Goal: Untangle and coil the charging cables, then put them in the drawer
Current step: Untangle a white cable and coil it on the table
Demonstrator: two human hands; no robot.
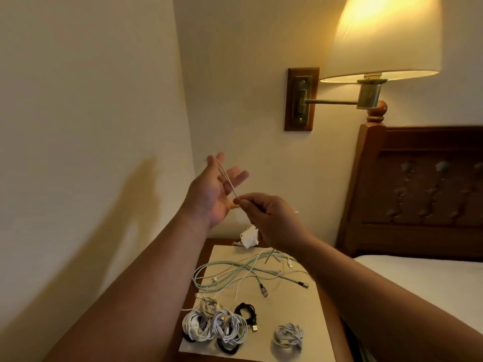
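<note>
My left hand (pixel 214 192) is raised with its fingers spread, and a thin white cable (pixel 226 178) is looped over the thumb and across the palm. My right hand (pixel 266 218) pinches that cable just below the left palm; its lower end hangs down to the nightstand. On the pale mat (pixel 300 309) lies a loose tangle of mint-green and white cables (pixel 243 273). Nearer me sit coiled white bundles (pixel 214 327), a black coil (pixel 245 312) and a further white coil (pixel 288 335). No drawer is in view.
The wooden nightstand (pixel 209 246) stands in a wall corner with a white adapter (pixel 249 237) at its back. A lit wall lamp (pixel 381 37) hangs above, and a bed with a carved headboard (pixel 418 192) is to the right.
</note>
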